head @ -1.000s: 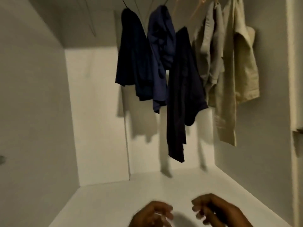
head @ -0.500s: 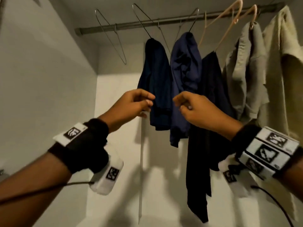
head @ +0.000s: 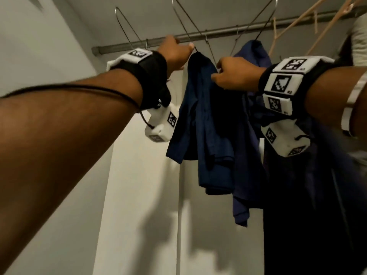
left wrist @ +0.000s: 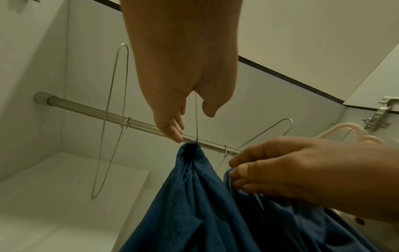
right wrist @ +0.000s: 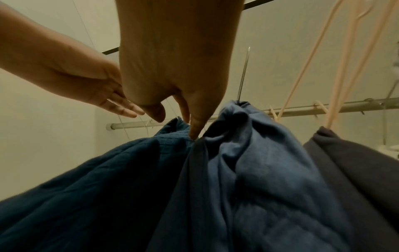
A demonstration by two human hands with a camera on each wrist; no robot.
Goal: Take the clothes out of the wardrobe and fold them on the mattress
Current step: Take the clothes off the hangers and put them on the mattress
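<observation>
A dark blue shirt [head: 200, 116] hangs on a wire hanger from the wardrobe rail [head: 218, 30]. My left hand [head: 184, 44] is up at the rail, fingers straight. In the left wrist view the hanger's wire [left wrist: 196, 119] runs between its thumb and fingers just above the shirt's [left wrist: 183, 196] collar. My right hand [head: 218, 72] grips the fabric at the shirt's right shoulder with curled fingers [left wrist: 237, 172]. In the right wrist view its index finger [right wrist: 194, 131] digs into the cloth between this shirt [right wrist: 108, 179] and a lighter blue one [right wrist: 259, 153].
Right of the lighter blue shirt [head: 254, 56] hang a black garment [head: 297, 195] and a pale one [head: 359, 36]. An empty wire hanger [head: 127, 22] hangs at the rail's left end, and pink hangers [head: 297, 20] at the right. White wardrobe walls [head: 59, 56] close in on the left and behind.
Both hands have risen from in front of the clothes to their tops. The left one reached the hanger at the rail, and the right took hold of the dark blue shirt's shoulder.
</observation>
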